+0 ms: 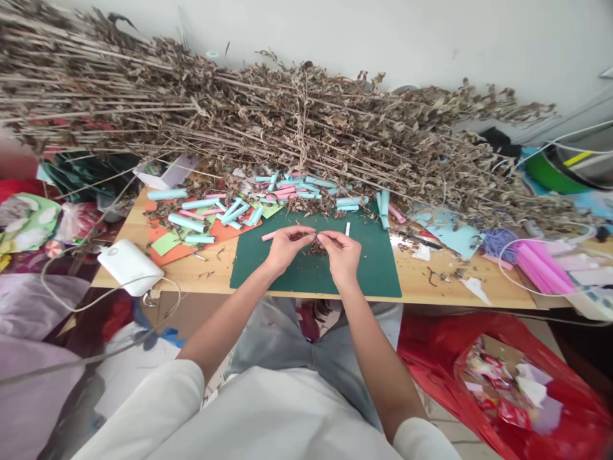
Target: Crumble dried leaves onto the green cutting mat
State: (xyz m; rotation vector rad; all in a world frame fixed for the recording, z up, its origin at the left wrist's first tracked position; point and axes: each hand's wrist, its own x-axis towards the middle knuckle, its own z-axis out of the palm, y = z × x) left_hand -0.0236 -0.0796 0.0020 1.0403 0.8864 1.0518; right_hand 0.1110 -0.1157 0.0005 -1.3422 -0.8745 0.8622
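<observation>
Left hand [287, 246] and right hand [343, 253] are pinching narrowly, nearly meeting; their grip's contents cannot be told. Leaf bits [318, 246] are lying between them on the mat [376, 268], equally near both, long axis indistinct.

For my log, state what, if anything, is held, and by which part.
Cannot be told: left hand and right hand nearly meet by dried leaf bits; anything pinched there is indistinct.

What was at the fingertips of the left hand [290, 248] and the right hand [342, 255] was too small to tell. Both hands hid part of the green cutting mat [376, 268]. The left edge cut off the dried stalks [239, 108], the bottom edge the red plastic bag [440, 342].
</observation>
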